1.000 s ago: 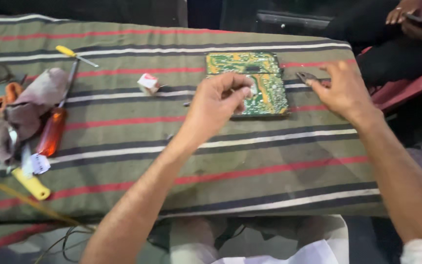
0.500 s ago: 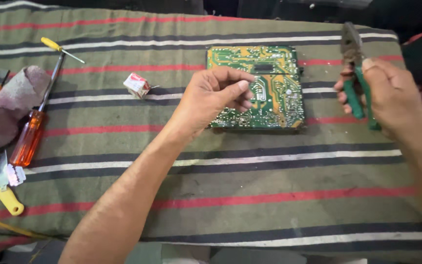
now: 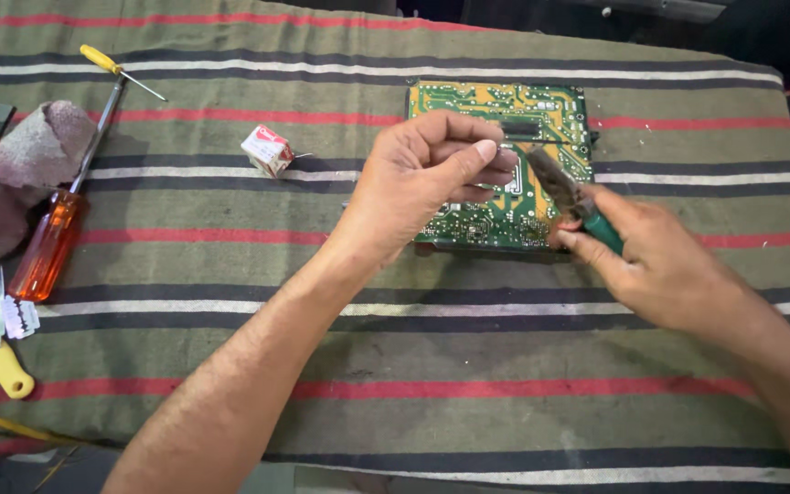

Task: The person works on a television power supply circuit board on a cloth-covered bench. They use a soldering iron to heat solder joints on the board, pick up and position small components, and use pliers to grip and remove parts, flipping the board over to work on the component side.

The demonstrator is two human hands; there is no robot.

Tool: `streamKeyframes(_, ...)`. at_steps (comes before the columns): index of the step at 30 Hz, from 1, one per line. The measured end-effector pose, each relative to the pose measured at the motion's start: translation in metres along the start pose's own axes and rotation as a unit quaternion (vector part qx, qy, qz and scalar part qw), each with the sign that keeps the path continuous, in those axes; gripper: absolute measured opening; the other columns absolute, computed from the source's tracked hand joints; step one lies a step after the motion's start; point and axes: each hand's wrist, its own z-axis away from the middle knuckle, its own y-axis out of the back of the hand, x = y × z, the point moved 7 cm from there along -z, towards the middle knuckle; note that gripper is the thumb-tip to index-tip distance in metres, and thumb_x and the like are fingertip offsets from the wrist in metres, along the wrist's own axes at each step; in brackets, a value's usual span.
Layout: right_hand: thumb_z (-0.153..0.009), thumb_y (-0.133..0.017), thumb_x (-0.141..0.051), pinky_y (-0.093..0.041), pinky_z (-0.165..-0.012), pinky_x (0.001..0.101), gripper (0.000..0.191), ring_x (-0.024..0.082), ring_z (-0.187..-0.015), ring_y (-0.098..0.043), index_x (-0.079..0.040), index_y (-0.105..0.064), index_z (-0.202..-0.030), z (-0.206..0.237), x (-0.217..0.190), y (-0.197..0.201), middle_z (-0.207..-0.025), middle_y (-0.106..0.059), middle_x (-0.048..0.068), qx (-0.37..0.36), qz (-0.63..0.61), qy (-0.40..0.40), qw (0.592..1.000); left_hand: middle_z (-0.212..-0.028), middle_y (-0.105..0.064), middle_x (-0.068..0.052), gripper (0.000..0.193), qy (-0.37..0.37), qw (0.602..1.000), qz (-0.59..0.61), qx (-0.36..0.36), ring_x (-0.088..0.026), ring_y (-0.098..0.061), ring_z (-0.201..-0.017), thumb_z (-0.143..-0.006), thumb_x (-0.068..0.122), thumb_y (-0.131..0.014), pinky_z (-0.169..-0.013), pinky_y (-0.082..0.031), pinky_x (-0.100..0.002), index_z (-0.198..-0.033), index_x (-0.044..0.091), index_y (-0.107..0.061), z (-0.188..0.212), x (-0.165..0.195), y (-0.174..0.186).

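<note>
Left hand (image 3: 427,178) pinching, right hand (image 3: 660,261) gripping pliers (image 3: 571,197)

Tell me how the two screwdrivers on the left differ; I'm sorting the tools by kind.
The orange-handled screwdriver is the bigger one, with a thick clear orange handle and a long shaft. The yellow-handled screwdriver is small and slim, with a thin short shaft. The orange one's tip points up the cloth, the yellow one's toward the lower right. Both lie untouched on the striped cloth.
</note>
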Motion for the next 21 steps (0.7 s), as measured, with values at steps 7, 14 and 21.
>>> streamKeyframes(7, -0.09, -0.063, -0.017, -0.055, -0.077, 0.0456, 0.058, 0.036, -0.095, -0.073, -0.009, -0.05, -0.146, 0.006, -0.012, 0.006, -0.104, -0.074, 0.019, -0.014, 0.085, -0.017, 0.996, -0.102, -0.078, -0.009, 0.021, 0.016, 0.999, -0.051, -0.001, -0.016, -0.078, -0.095, -0.104, 0.016, -0.064, -0.079, -0.065, -0.028, -0.115, -0.001, -0.07, 0.001, 0.0, -0.01)
streamKeyframes(14, -0.095, -0.066, -0.028, -0.055, -0.084, 0.0459, 0.062, 0.036, -0.103, -0.071, -0.02, -0.046, -0.153, 0.013, -0.008, 0.008, -0.113, -0.074, 0.016, -0.055, 0.152, -0.112, 0.981, -0.097, -0.078, -0.006, 0.019, 0.029, 0.998, -0.064, -0.001, -0.013, -0.077, -0.091, -0.103, 0.016, -0.066, -0.076, -0.065, -0.026, -0.112, 0.0, -0.071, 0.002, 0.0, -0.017)
streamKeyframes(21, -0.091, -0.065, -0.026, -0.055, -0.083, 0.0443, 0.061, 0.032, -0.101, -0.073, -0.021, -0.049, -0.149, 0.014, -0.02, 0.009, -0.107, -0.076, 0.012, -0.05, 0.094, -0.079, 0.991, -0.097, -0.077, -0.003, 0.018, 0.003, 0.995, -0.101, -0.025, -0.009, -0.076, -0.092, -0.104, 0.013, -0.064, -0.078, -0.064, -0.025, -0.114, 0.0, -0.071, 0.004, 0.005, -0.021)
